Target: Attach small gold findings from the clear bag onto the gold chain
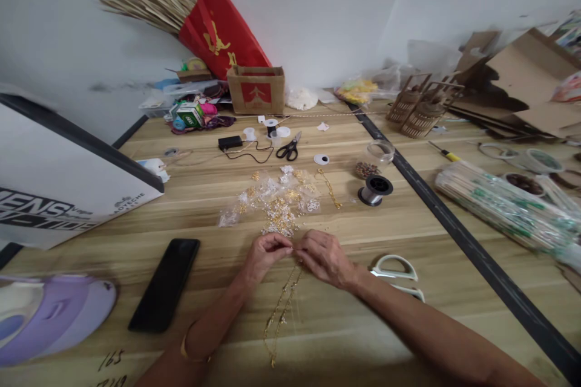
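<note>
My left hand (pixel 265 255) and my right hand (pixel 324 257) meet at the middle of the wooden table (pixel 385 344), fingertips pinched together on the top end of a thin gold chain (pixel 281 308). The chain trails down toward me between my forearms. Just beyond my fingers lies a pile of small gold and silver jewellery parts in clear bags (pixel 276 199). A gold bangle sits on my left wrist (pixel 188 351).
A black phone (pixel 166 290) lies left of my hands, white-handled scissors (pixel 397 275) right of them. Farther off are a wire spool (pixel 374 188), a glass jar (pixel 380 154), black scissors (pixel 289 148), a white box (pixel 63 181), a purple cap (pixel 54 317) and a bundle of sticks (pixel 503 205).
</note>
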Demonstrator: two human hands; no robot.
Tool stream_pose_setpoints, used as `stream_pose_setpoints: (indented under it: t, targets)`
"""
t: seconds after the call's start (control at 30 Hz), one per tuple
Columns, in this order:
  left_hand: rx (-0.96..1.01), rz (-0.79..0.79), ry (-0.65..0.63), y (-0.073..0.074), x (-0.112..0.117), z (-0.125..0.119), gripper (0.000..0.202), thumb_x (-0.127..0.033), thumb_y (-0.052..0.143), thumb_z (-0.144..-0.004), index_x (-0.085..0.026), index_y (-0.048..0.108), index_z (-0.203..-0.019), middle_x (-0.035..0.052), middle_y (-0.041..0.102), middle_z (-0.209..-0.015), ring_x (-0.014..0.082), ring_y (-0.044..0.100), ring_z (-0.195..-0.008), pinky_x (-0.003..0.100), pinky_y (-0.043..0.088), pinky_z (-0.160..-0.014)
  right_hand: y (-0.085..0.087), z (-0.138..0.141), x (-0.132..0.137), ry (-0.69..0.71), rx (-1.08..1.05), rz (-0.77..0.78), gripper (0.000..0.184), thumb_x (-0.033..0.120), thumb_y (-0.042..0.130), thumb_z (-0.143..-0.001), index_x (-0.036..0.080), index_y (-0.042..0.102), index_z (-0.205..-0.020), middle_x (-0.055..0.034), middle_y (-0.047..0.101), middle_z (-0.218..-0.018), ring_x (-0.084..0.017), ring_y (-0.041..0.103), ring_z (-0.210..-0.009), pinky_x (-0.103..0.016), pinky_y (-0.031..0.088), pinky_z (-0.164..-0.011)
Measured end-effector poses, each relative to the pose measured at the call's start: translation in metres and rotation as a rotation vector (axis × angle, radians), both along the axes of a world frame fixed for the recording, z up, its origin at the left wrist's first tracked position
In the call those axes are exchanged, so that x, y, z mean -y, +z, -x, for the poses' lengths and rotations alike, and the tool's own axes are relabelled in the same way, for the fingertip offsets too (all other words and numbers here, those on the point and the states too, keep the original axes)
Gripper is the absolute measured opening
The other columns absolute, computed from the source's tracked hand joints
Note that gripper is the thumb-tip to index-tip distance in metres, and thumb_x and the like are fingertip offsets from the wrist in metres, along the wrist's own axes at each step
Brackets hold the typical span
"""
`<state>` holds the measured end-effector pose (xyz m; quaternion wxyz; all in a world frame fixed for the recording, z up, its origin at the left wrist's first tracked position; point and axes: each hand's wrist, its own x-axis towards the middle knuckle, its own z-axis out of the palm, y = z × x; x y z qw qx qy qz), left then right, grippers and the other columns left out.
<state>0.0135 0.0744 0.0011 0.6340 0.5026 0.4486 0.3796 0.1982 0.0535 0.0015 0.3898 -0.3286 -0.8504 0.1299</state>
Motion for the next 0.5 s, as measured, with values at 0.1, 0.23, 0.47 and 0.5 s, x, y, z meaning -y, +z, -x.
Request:
stream_pose_setpoints:
  t: [0.1,0.23,0.47,0.5]
  targets:
    - [-0.016,-0.015,-0.007,0.0006,0.0002,-0.0002,0.013,-0.021,0.077,-0.058,-0.014,0.069,-0.066,0.001,0.067,-0.064,0.0124,0.059,-0.062,0.022,0.045,-0.063,0.002,-0.0003,-0.0001,0.011,-0.003,-0.009,0.01,0.016,0.043,-0.091,0.017,0.053,-0.09,-0.0061,0.059,-0.077,-0.016,0.051,-0.069,-0.027,0.043,-0.063]
    - [-0.022,-0.041,-0.019,0.0019,0.0005,-0.0001,0.014,-0.023,0.077,-0.059,-0.014,0.069,-0.066,0.0023,0.068,-0.066,0.0139,0.06,-0.064,0.024,0.047,-0.065,0.0027,-0.0008,-0.0001,0.0,0.005,-0.015,0.01,0.017,0.043,-0.091,0.017,0.053,-0.089,-0.0049,0.057,-0.074,-0.016,0.05,-0.067,-0.027,0.042,-0.062]
    - [-0.024,-0.065,-0.018,-0.0007,-0.0003,0.0006,0.014,-0.025,0.077,-0.06,-0.014,0.07,-0.066,0.0029,0.068,-0.068,0.0145,0.06,-0.065,0.024,0.046,-0.065,0.0006,-0.002,-0.0007,-0.003,0.025,-0.022,0.009,0.016,0.044,-0.09,0.017,0.053,-0.088,-0.005,0.056,-0.074,-0.016,0.049,-0.067,-0.027,0.042,-0.06]
    - [-0.026,-0.067,-0.017,-0.0009,-0.0004,0.0007,0.014,-0.025,0.077,-0.06,-0.014,0.07,-0.066,0.003,0.068,-0.068,0.0146,0.06,-0.065,0.024,0.046,-0.065,0.0008,-0.002,-0.0008,-0.001,0.028,-0.021,0.009,0.016,0.044,-0.09,0.017,0.053,-0.088,-0.005,0.056,-0.074,-0.016,0.049,-0.067,-0.027,0.042,-0.06]
